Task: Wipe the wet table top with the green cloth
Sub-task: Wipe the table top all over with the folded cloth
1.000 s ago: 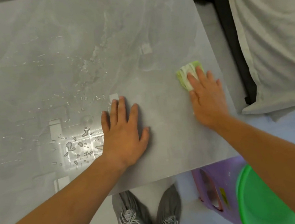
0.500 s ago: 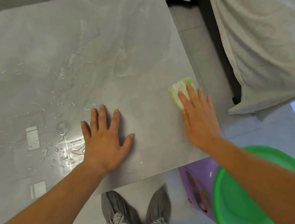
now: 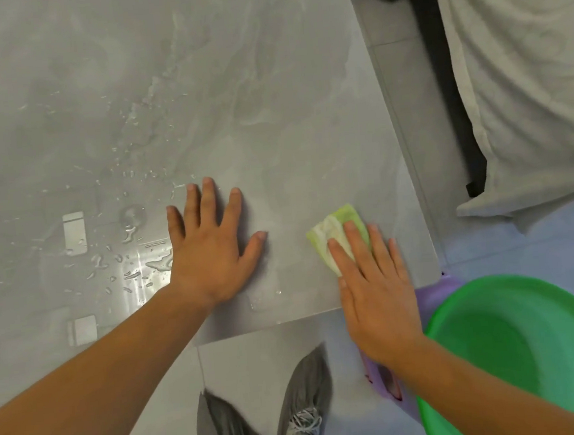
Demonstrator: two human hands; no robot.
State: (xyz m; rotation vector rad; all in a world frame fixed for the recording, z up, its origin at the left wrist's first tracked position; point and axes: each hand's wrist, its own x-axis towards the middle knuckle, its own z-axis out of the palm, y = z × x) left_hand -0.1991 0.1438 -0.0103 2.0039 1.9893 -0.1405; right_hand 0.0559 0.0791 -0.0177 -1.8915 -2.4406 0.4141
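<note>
Grey bench [image 3: 268,81] is being wiped: right hand [image 3: 377,296], fingers flat, pressing cloth [image 3: 334,227]; left hand [image 3: 209,254] is bracing, spread. Droplets [image 3: 134,263] left of it are needing the next pass.

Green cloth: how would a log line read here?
right hand flat on green cloth | left hand braces table top | droplets left unwiped

Bright even daylight, glare on wet table top [image 3: 138,263], soft shadows, wide-angle bending at edges
</note>
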